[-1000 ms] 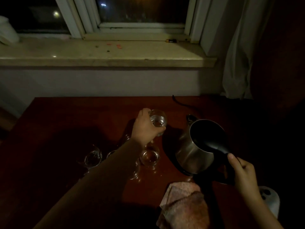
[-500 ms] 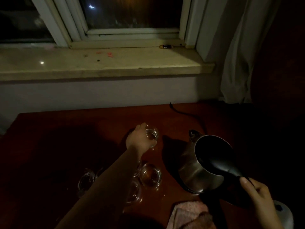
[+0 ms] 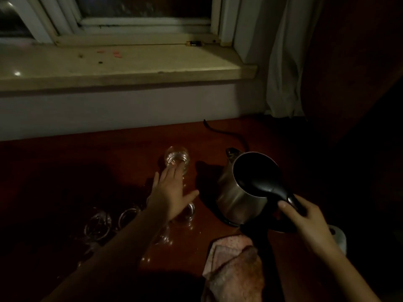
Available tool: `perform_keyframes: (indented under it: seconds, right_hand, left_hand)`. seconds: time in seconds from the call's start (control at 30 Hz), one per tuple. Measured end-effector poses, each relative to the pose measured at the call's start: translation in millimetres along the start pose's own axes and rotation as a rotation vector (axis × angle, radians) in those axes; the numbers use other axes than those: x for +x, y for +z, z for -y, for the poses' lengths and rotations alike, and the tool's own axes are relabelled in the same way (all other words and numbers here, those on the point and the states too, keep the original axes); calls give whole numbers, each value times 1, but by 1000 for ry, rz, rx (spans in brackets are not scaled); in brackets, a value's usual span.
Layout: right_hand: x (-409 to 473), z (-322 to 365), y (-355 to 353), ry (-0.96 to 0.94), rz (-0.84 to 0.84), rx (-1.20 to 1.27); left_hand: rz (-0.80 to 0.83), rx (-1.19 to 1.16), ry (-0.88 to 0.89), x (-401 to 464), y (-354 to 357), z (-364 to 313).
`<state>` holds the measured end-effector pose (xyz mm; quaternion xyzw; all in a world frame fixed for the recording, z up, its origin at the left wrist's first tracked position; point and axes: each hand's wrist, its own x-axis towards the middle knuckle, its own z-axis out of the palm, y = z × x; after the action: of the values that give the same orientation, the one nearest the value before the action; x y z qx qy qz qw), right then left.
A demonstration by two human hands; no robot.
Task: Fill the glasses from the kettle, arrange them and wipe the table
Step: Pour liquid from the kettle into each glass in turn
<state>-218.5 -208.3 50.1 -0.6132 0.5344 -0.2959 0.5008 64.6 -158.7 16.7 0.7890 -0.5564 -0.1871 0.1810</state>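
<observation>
Released since a moment ago, the filled glass (image 3: pixel 177 160) stands near the desk's (image 3: pixel 65 171) far edge; left hand (image 3: pixel 172 192) fingers spread empty, right hand (image 3: pixel 305 216) grips the kettle (image 3: pixel 239 192) handle.

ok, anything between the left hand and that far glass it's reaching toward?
Nothing visible. The left hand is open, fingertips right at the far glass; whether they touch is unclear. The kettle stands off to the right.
</observation>
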Motion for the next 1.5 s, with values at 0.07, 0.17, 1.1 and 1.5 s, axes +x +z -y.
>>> perform_keyframes:
  seconds: [0.07, 0.17, 1.1, 1.5]
  right_hand:
    - [-1, 5, -1, -5, -1, -32]
    - [2, 9, -2, 21, -15, -7]
    - [-7, 86, -28, -222, -14, -242]
    - [-22, 115, -27, -250, 104, -585]
  left_hand:
    - [128, 252, 91, -25, 0, 3]
    - [237, 525, 114, -40, 6, 5]
    - [-238, -554, -188, -63, 10, -34]
    - [-159, -562, -159, -78, 18, -37]
